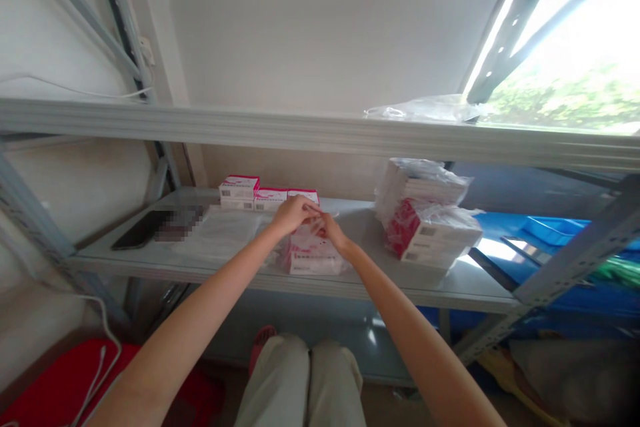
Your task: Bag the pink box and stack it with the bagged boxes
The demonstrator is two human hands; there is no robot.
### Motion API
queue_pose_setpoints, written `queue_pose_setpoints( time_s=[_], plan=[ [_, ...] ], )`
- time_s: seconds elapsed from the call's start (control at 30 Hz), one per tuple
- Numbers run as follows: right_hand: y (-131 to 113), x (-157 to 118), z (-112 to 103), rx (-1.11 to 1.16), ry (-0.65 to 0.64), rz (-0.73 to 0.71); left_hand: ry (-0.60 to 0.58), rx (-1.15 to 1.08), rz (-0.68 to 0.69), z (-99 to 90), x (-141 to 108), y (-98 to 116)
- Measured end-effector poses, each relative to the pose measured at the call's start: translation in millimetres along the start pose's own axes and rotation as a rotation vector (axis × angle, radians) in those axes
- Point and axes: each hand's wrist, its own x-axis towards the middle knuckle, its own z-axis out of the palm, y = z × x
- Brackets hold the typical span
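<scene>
- While the person bends over the shelf, a white box with pink on it sits near the front edge, between the forearms, wrapped in a clear bag; small dark print shows on its front.
- Both hands meet at the bag's top: the left hand pinches the film, fingers drawn close; the right hand touches it just beside, though I can't tell how tightly its fingers close.
- Behind, pink-and-white cartons stand by the wall, the rightmost partly hidden by the left hand.
- Flat clear plastic lies to the left, a black slab farther along.
- Off to the right, wrapped packs are piled.
- Overhead, a grey beam crosses the view.
</scene>
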Motion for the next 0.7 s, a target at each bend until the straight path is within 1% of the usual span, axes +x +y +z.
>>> queue_pose_setpoints(
  time_s=[0.03, 0.07, 0.1, 0.2, 0.27, 0.33, 0.4, 0.43, 0.5, 0.53, 0.6, 0.63, 0.7],
  plan=[
    [-1.7, -0.6, 0.5, 0.027, 0.022, 0.036, 0.06, 0.013, -0.019, 0.9, -0.9, -4.6],
    [-3.6, -0.9, 1.2, 0.044, 0.022, 0.057, 0.093, 0.023, -0.023, 2.1, -1.3, -8.0],
    [-5.5, -1.3, 1.6, 0.049, 0.002, 0.058, 0.098, 0.027, -0.016, 3.2, -1.4, -10.4],
    [-9.4, -3.6, 0.1, 0.017, -0.059, 0.038, 0.058, 0.065, -0.006, 3.3, -1.6, -12.1],
    [-9.8, -6.4, -3.4, 0.003, -0.072, 0.033, 0.087, 0.136, -0.005, 0.0, -3.5, -10.4],
    [-8.4, -9.0, -7.5, 0.031, -0.069, 0.017, 0.193, 0.177, 0.026, -3.8, -7.4, -7.8],
    [-5.7, -10.2, -11.0, 0.089, -0.044, -0.02, 0.302, 0.161, 0.09, -3.9, -12.7, -5.7],
    [-3.9, -10.1, -12.1, 0.115, -0.024, -0.033, 0.337, 0.134, 0.133, -1.3, -15.5, -5.2],
    [0.2, -9.3, -13.4, 0.152, 0.021, -0.041, 0.365, 0.056, 0.213, 9.7, -20.2, -6.5],
    [2.3, -8.8, -13.5, 0.165, 0.042, -0.042, 0.369, 0.006, 0.232, 17.4, -21.8, -8.4],
    [6.0, -8.2, -13.8, 0.19, 0.055, -0.05, 0.344, -0.107, 0.212, 34.2, -23.5, -14.7],
    [7.4, -8.4, -14.2, 0.202, 0.049, -0.067, 0.301, -0.163, 0.181, 41.6, -23.7, -18.7],
    [8.6, -9.5, -16.6, 0.18, 0.017, -0.122, 0.176, -0.239, 0.114, 51.1, -23.6, -26.4]
  ],
)
